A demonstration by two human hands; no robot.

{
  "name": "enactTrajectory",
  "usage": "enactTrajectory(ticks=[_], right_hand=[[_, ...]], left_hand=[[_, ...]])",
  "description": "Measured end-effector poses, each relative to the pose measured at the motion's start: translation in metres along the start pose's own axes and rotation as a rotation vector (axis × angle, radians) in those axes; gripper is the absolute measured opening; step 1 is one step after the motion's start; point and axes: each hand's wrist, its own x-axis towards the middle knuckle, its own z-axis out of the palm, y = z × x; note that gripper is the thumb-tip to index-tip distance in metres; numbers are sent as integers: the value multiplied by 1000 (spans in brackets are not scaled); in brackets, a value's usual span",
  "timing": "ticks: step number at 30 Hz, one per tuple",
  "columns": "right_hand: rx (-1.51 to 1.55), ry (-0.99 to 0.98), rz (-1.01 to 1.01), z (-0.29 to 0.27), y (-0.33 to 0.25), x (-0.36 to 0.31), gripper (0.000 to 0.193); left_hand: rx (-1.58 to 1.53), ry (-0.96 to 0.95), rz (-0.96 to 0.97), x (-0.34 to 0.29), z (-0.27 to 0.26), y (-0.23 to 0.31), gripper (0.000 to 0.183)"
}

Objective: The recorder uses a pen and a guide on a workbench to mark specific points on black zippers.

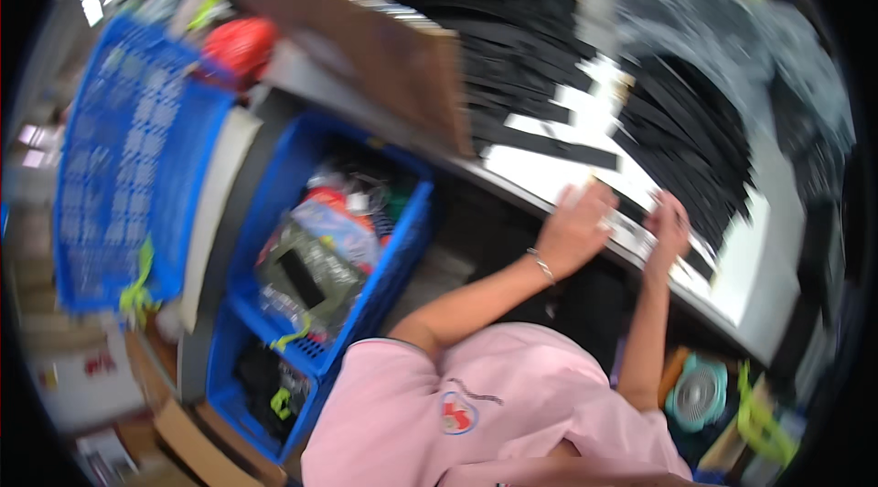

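Both hands are at the near edge of a worktable with a white surface (745, 281). A narrow black strip (631, 208) runs between them. My left hand (578, 229), with a bracelet at the wrist, has its fingers curled in around one end of this strip. On the other side, the fingers of my right hand (670, 226) are pinched together on the strip farther along. Motion blur softens the fingertips. Just beyond lies a single black band (558, 147), and a fanned pile of black strips (686, 144) spreads past my right hand.
More black strips (512, 57) lie stacked at the back beside a cardboard box (393, 66). Clear plastic sheeting (695, 11) covers the far right. Blue crates (274, 158) holding bagged items stand at my left. A small teal fan (700, 391) sits below the table at right.
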Motion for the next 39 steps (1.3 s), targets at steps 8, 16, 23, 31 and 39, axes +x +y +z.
enactTrajectory(ticks=[8, 16, 23, 31, 39], right_hand=[[113, -161, -35, 30, 0, 3, 12], [-311, -54, -217, 29, 18, 0, 18], [-310, -83, -210, 33, 14, 0, 19], [-311, -95, -235, 34, 13, 0, 19], [-343, -57, -268, 32, 20, -3, 20]], left_hand=[[160, 81, 67, 4, 9, -8, 55], [140, 89, 63, 1, 10, -3, 54], [140, 95, 69, 2, 9, -5, 54], [145, 83, 65, 3, 8, -4, 53], [177, 55, 74, 1, 8, -1, 53]])
